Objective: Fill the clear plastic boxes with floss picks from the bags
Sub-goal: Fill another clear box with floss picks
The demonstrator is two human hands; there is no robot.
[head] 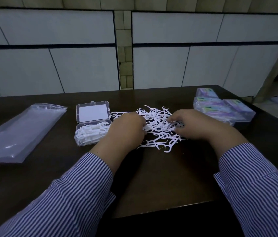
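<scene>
Head view, desk [151, 185] seen from above. Landmark: loose pile of white floss picks [157, 124], spread at desk centre, presumably tipped out of a bag so picks can be gathered by the handful. Open clear box [92, 130] is set just left of pile, lid folded back and upright behind it, tray already partly filled w/ picks; close placement is judged to keep the carry short. Emptied clear bag [20, 132] lies flat well left of pile, beyond the box, out of the working area. Closed boxes w/ purple-green labels [223, 108] are stacked right of pile, toward the far desk edge; likely finished units, set aside.

Left hand [126, 129] is placed on pile's left edge, between pile and box, fingers curled down into the picks; a small bunch appears to be gripped, though fingertips are hidden. Right hand [191, 124] rests on pile's right side, fingers bent, tips pinching or raking picks inward; exact contents cannot be told. Both hands are narrow, not spread. Striped sleeves [254, 185] reach in from near edge.
</scene>
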